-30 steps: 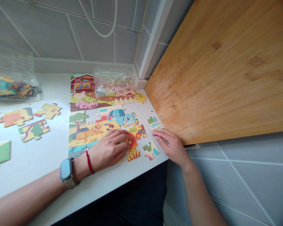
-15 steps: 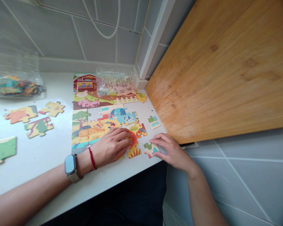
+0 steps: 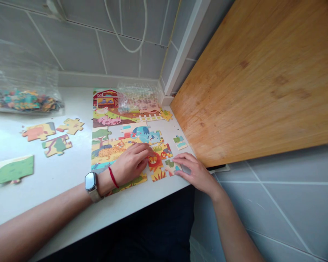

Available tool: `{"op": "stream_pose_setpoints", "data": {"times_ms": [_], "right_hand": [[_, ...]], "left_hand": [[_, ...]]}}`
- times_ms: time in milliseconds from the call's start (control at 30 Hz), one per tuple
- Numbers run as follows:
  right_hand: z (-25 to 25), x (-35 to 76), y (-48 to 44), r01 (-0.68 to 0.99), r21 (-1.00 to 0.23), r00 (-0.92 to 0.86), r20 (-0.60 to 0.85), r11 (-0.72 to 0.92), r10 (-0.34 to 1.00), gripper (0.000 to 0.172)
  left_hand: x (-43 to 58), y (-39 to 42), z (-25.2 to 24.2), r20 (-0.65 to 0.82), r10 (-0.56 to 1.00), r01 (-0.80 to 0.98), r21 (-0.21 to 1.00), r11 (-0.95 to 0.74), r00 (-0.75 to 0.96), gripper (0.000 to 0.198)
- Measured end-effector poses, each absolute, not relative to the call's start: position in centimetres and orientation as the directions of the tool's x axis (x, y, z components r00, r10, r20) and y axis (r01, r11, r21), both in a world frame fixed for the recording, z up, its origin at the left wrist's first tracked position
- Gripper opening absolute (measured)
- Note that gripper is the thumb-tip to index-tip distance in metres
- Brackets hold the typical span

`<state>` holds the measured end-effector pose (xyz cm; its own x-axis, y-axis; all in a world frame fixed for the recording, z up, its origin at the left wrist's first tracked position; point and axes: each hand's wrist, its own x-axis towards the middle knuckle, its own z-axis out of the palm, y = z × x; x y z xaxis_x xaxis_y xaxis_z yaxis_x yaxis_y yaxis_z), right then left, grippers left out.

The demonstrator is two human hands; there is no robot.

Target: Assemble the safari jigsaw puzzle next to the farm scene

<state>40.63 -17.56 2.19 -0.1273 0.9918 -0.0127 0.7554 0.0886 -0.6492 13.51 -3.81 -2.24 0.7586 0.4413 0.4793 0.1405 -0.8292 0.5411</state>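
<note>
On the white table lies a partly joined animal jigsaw puzzle. My left hand, with a watch and a red cord at the wrist, rests palm down over it. Its bent fingertips touch the lion section, and nothing shows lifted in them. At the right, my right hand grips a green, cream and blue puzzle piece by its right side, between thumb and fingers. That piece lies against the lion section's right edge. Part of the puzzle is hidden under my left hand.
Loose pieces lie left: an orange one, a yellow one, a tree one and a green one. Another lies right. Plastic bags sit behind. A wooden panel borders the right.
My right hand has slid its puzzle piece left, up to the lion section. The left fingers have drawn back, showing more of the lion. The view has shifted slightly.
</note>
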Motion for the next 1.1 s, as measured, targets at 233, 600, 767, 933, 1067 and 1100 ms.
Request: {"op": "stream_pose_setpoints", "data": {"times_ms": [233,600,767,933,1067,1100], "right_hand": [[1.7,40.0,-17.6,0.761,-0.638,-0.103,0.059,0.117,0.993,0.034],[1.3,37.7,-18.5,0.737,-0.673,0.119,0.03,-0.068,0.992,0.04],[0.9,36.2,-18.8,0.749,-0.652,0.237,0.096,-0.119,0.967,0.038],[0.4,36.9,-19.0,0.779,-0.609,0.261,0.1,-0.148,0.96,0.035],[-0.9,38.6,-18.8,0.802,-0.564,0.275,0.06,-0.194,0.96,0.043],[-1.2,38.9,-18.6,0.804,-0.557,0.279,0.046,-0.207,0.959,0.045]], "left_hand": [[13.3,-3.8,-2.0,0.441,0.312,0.062,0.495,-0.867,0.841,0.022],[13.4,-3.8,-2.6,0.414,0.242,0.028,0.459,-0.888,0.877,0.04],[13.4,-3.7,-2.7,0.413,0.237,0.023,0.461,-0.887,0.879,0.04],[13.4,-3.9,-1.9,0.406,0.234,0.031,0.447,-0.894,0.884,0.044],[13.4,-3.8,-1.8,0.399,0.218,0.03,0.428,-0.903,0.891,0.043],[13.4,-3.7,-1.9,0.399,0.219,0.035,0.42,-0.907,0.89,0.042]]}}
